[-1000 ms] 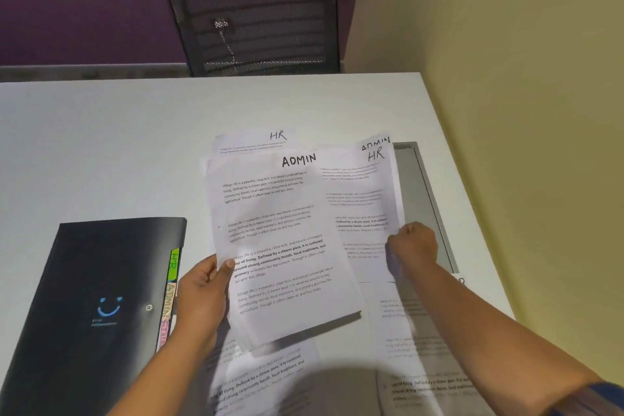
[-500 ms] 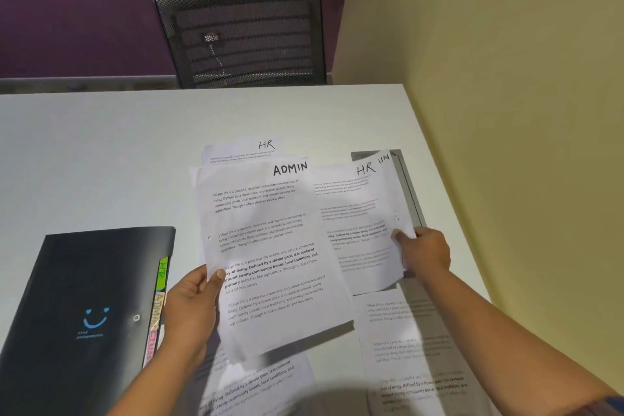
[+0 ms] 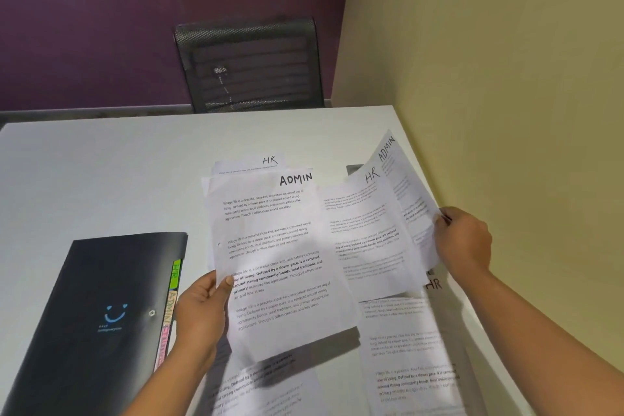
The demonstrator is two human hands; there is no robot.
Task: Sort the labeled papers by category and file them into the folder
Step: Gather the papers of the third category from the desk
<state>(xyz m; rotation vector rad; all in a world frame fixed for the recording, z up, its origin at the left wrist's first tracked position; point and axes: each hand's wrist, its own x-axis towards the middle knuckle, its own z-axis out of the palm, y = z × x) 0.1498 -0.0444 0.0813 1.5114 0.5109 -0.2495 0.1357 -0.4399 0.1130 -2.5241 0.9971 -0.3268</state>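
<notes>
Tilted ADMIN sheet [image 3: 409, 197] farther right, in right grip [image 3: 466, 243]

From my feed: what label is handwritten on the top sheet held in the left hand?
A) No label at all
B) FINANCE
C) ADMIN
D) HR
C: the top sheet, pinched at its left edge by the left hand, reads ADMIN in its upper right corner. The right hand grips the separate fanned sheets.
</notes>
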